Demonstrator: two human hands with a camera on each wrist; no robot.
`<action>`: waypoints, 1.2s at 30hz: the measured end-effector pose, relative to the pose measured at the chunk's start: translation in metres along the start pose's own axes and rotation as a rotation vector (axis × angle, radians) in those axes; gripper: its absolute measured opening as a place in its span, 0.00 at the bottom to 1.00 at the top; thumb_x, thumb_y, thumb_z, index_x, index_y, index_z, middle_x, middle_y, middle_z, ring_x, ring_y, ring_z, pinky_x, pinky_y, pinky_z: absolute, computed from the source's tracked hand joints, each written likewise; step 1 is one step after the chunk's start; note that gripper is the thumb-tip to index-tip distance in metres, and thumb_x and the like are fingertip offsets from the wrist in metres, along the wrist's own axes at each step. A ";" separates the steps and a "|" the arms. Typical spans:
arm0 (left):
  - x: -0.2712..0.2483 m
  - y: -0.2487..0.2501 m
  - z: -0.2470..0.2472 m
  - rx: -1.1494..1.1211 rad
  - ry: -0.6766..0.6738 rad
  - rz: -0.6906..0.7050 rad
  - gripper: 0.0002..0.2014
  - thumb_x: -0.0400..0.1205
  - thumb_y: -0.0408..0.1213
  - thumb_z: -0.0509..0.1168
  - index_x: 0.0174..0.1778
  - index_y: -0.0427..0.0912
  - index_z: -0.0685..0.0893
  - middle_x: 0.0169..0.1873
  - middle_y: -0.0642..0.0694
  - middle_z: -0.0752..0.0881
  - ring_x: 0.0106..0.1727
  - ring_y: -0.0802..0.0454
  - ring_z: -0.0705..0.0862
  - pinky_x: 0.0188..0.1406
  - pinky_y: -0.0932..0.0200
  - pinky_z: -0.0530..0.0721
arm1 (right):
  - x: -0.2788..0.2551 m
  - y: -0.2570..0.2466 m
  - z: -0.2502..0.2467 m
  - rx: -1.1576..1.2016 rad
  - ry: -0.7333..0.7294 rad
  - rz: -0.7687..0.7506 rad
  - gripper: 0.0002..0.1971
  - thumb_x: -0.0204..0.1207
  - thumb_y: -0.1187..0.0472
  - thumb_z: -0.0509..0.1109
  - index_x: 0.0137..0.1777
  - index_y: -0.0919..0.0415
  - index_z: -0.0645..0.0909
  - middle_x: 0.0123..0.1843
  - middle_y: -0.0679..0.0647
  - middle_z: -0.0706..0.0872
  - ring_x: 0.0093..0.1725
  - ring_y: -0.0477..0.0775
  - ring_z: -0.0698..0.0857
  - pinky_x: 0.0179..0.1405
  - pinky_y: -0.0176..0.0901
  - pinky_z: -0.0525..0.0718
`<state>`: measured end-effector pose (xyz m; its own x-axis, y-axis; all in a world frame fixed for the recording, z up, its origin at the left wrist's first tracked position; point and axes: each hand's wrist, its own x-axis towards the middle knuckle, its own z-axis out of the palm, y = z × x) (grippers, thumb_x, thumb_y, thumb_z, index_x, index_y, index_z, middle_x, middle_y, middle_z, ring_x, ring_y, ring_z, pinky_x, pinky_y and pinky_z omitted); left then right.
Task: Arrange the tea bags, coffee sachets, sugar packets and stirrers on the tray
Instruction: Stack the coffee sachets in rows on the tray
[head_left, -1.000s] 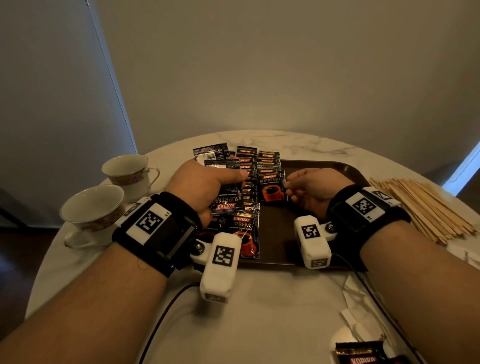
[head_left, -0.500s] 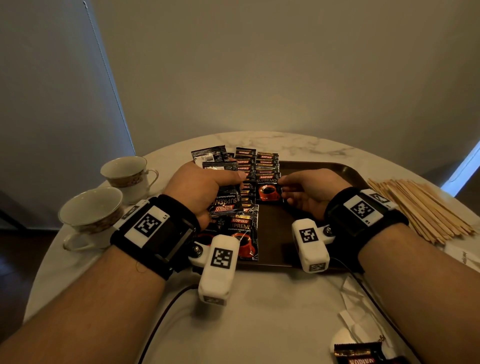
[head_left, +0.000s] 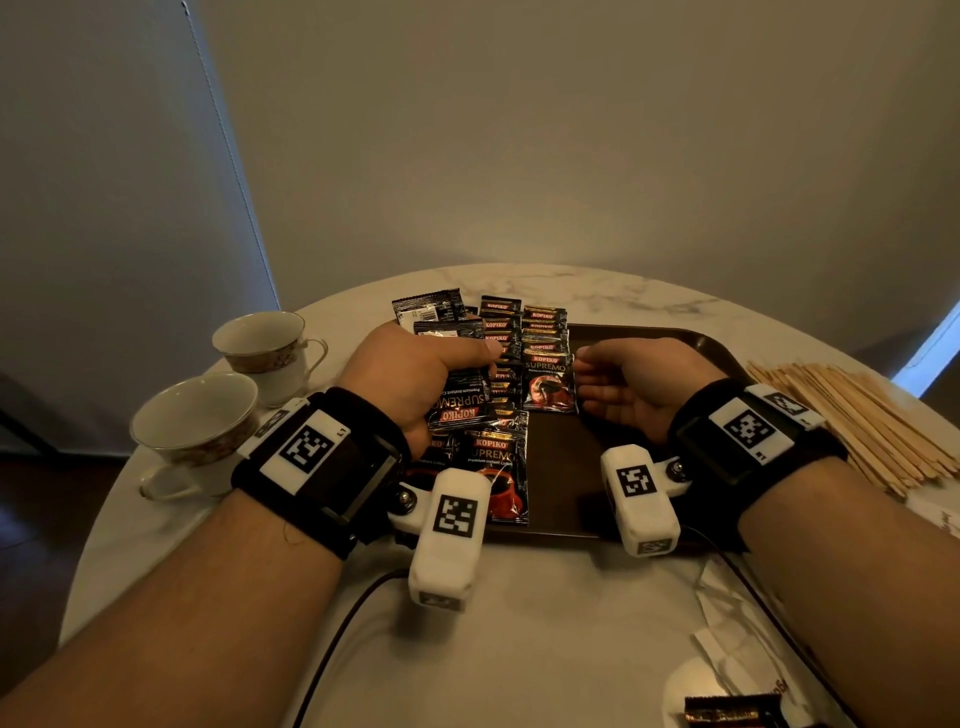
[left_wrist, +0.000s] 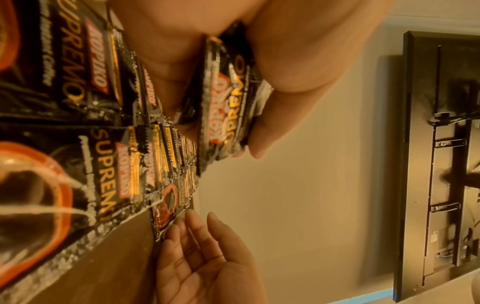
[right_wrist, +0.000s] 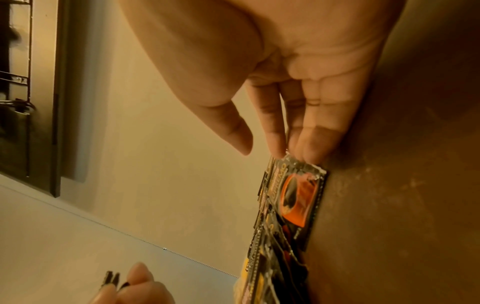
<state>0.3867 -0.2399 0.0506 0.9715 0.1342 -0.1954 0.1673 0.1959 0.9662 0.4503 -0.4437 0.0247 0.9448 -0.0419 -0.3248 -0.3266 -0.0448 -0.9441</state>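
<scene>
Left hand (head_left: 415, 379): fingers curled round a small stack of Kopiko Supremo coffee sachets (head_left: 460, 400), thumb pressed on top, held over the left part of the tray; right hand (head_left: 631, 387): fingers straight and together, palm turned inward, fingertips (right_wrist: 311, 150) touching the right edge of the front sachet (head_left: 550, 387) in an overlapping row of sachets (head_left: 543, 332); brown tray (head_left: 566, 467): on a round marble table (head_left: 519, 623); wooden stirrers (head_left: 857, 415): piled on the table right of the tray; two teacups (head_left: 197, 415): left of the tray.

The left hand (head_left: 415, 374) hid much of its gripped coffee sachets (head_left: 460, 400); a sachet (head_left: 727, 714) near the right forearm was cropped
</scene>
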 end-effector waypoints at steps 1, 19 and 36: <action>0.000 0.000 0.000 0.001 -0.001 -0.001 0.15 0.74 0.27 0.80 0.56 0.29 0.89 0.43 0.31 0.93 0.43 0.31 0.94 0.47 0.27 0.91 | 0.000 0.000 0.000 0.003 -0.009 0.000 0.04 0.83 0.61 0.72 0.54 0.60 0.87 0.48 0.56 0.91 0.50 0.55 0.90 0.57 0.49 0.89; 0.000 -0.001 0.002 -0.029 -0.028 -0.015 0.17 0.73 0.30 0.80 0.58 0.32 0.89 0.47 0.30 0.93 0.46 0.30 0.94 0.52 0.26 0.90 | -0.006 -0.004 -0.001 0.080 -0.013 -0.012 0.07 0.83 0.63 0.71 0.59 0.60 0.85 0.53 0.57 0.91 0.53 0.55 0.91 0.53 0.49 0.88; 0.004 -0.004 0.004 -0.222 0.045 -0.014 0.14 0.79 0.38 0.79 0.56 0.34 0.90 0.48 0.33 0.94 0.47 0.32 0.94 0.53 0.32 0.91 | -0.032 -0.015 0.020 0.003 -0.488 -0.315 0.09 0.78 0.74 0.73 0.53 0.62 0.83 0.42 0.60 0.91 0.36 0.52 0.89 0.37 0.43 0.91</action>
<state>0.3907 -0.2437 0.0465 0.9601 0.1720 -0.2205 0.1348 0.4061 0.9038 0.4250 -0.4221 0.0483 0.8990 0.4377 -0.0161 -0.0288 0.0223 -0.9993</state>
